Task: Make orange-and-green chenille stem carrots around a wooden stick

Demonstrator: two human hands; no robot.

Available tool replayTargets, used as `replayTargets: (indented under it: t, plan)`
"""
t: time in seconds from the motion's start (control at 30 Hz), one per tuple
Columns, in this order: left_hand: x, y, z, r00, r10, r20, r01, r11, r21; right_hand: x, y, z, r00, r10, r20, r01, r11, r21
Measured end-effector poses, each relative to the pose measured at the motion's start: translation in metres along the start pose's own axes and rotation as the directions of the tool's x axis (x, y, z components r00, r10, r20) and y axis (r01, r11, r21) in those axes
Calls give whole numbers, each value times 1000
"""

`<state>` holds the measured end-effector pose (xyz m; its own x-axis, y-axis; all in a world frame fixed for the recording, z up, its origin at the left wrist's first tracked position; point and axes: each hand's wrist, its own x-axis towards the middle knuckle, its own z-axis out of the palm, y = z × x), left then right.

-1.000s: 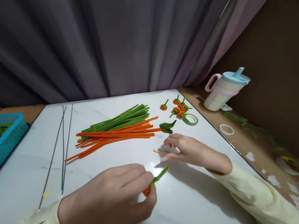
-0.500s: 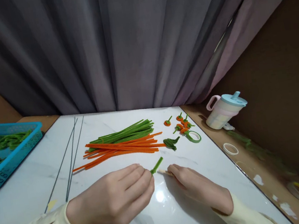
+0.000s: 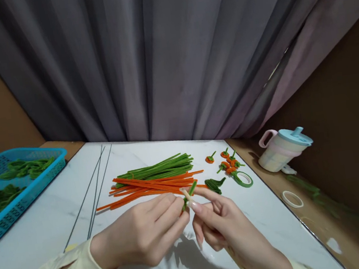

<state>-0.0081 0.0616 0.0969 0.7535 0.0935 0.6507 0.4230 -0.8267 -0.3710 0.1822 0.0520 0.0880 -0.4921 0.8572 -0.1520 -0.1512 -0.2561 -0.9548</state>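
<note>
Green stem piece [image 3: 190, 191] is pinched by the left hand [image 3: 140, 235] while the right hand [image 3: 224, 226] grips a stick [image 3: 185, 194] against it; finished orange buds [image 3: 228, 163] lie beyond, many pipe cleaners [image 3: 152, 180] unused.

Basket [image 3: 43, 173] left, pipe cleaners [image 3: 152, 180] centre, cup [image 3: 283, 150] right.

White marble-look table [image 3: 45, 224] w/ orange pipe cleaners [image 3: 147, 188] & green ones [image 3: 157, 168] at center, thin wires [image 3: 91, 200] to their left, blue basket [image 3: 17, 193] far left, green tape roll [image 3: 243, 179] center-right.
</note>
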Motion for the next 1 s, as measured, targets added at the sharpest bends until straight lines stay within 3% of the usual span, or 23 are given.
replayTargets:
  t: [0.67,1.0]
  plan:
    - [-11,3,13,998,48,28,-48,999,-14,4,13,10,995,-87,-41,87,996,-1]
    - [-9,1,10,1000,21,-8,-22,998,-54,4,11,7,988,-154,-12,152,982,-108]
